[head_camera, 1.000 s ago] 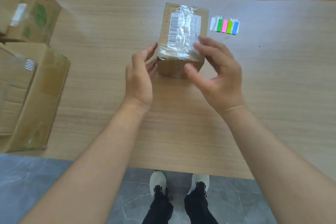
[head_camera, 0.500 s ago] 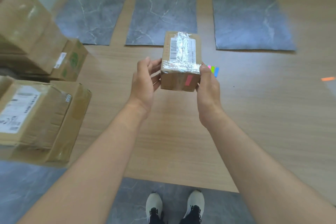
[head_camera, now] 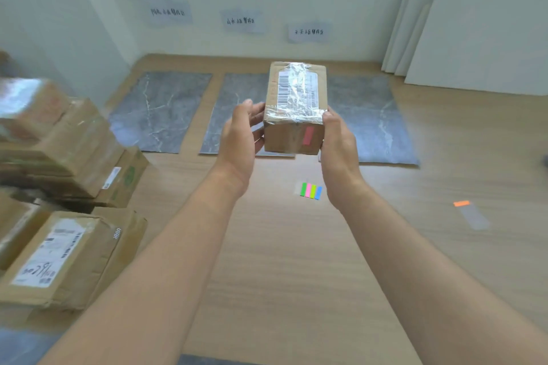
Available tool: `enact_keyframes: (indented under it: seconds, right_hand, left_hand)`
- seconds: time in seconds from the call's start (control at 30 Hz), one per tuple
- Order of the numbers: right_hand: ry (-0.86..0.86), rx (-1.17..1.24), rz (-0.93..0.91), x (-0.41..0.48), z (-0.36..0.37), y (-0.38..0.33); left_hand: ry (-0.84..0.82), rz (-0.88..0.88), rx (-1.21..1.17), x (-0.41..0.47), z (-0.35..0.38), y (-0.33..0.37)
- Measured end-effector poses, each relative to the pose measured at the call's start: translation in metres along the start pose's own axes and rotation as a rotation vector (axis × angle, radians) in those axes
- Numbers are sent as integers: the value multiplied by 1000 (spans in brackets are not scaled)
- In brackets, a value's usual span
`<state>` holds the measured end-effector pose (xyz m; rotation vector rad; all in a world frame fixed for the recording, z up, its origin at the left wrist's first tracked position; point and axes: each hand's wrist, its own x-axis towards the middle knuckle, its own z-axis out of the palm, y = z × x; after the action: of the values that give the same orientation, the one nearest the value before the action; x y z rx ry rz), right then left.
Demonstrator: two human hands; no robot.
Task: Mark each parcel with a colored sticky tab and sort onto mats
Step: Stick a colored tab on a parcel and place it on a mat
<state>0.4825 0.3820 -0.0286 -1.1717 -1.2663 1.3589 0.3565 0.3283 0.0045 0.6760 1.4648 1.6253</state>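
Cartons: stacked cartons (head_camera: 62, 255) at near left;
Tabs: sticky tabs (head_camera: 310, 190) lie on the floor (head_camera: 281, 261) between the forearms;
Grip: left hand (head_camera: 240, 133) and right hand (head_camera: 338, 142) clasp opposite sides of the parcel (head_camera: 293, 115);
Parcel: held in the air, red tab (head_camera: 308, 135) on its near face;
Mats: grey mats (head_camera: 160, 109) lie beyond

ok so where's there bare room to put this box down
The left mat is bare, bordered by the wall and the stacked boxes. The right mat looks bare too, as does the floor between the sticky tabs and the orange tab. The middle mat is partly hidden behind the box. The left side is crowded.
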Motion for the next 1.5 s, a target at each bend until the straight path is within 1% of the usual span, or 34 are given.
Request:
enact_keyframes:
  seconds: [0.2,0.33,0.43,0.57,0.63,0.73,0.8,0.9,0.97,1.33,1.5]
  right_hand:
    - [-2,-10,-19,29,0,-7]
    - [11,-76,21,62,21,4]
    - [47,-114,137,99,41,20]
    - [57,-99,192,154,65,50]
    - [55,-71,224,180,81,61]
    - [61,-20,259,221,100,86]
    - [76,10,295,245,110,102]
    - [87,17,338,281,120,121]
    - [86,7,348,310,124,130]
    - [43,5,258,449,142,174]
    - [48,40,291,482,144,204]
  left_hand:
    - [-27,15,5,24,7,7]
    - [-63,-11,15,54,1,-1]
    - [-96,-14,28,94,-5,-10]
    - [-202,12,82,164,-12,-33]
    - [-228,-15,131,198,-14,-45]
    - [-220,-76,204,251,-19,-69]
    - [-219,-122,211,279,-20,-80]
    - [-249,-106,171,317,-16,-89]
    - [-234,-114,170,345,-10,-96]
    - [-109,-157,61,484,25,-148]
    - [-123,-130,81,521,32,-177]
